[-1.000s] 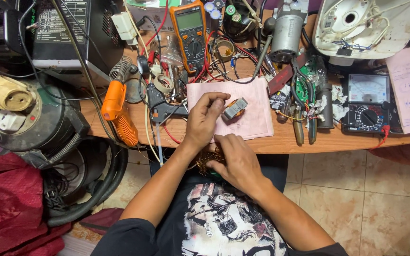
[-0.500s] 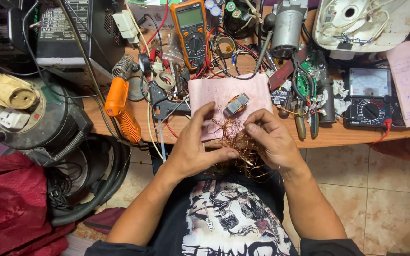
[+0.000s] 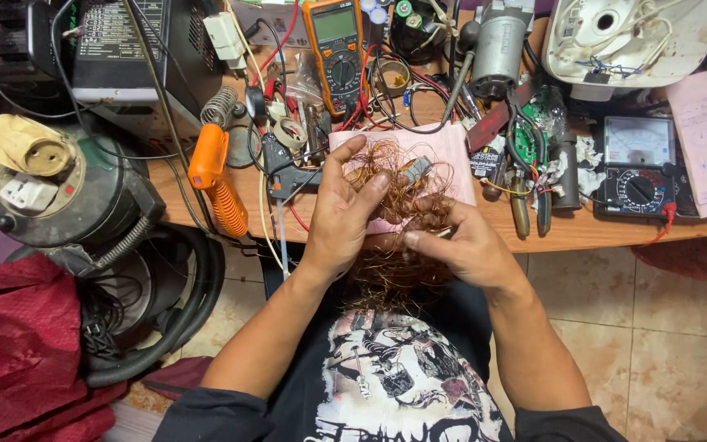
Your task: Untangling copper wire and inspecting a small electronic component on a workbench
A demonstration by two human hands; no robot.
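1. Head view: a tangle of copper wire [image 3: 398,196] was gripped between the left hand [image 3: 341,217] and the right hand [image 3: 464,250], fingers pinched on strands.
2. Much wire was judged still tangled, hanging toward six o'clock.
3. A pink paper [image 3: 452,147] lay at twelve o'clock.

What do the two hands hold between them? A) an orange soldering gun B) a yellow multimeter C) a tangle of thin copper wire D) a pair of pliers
C: both the left hand and the right hand grip a tangle of copper wire at the desk edge.
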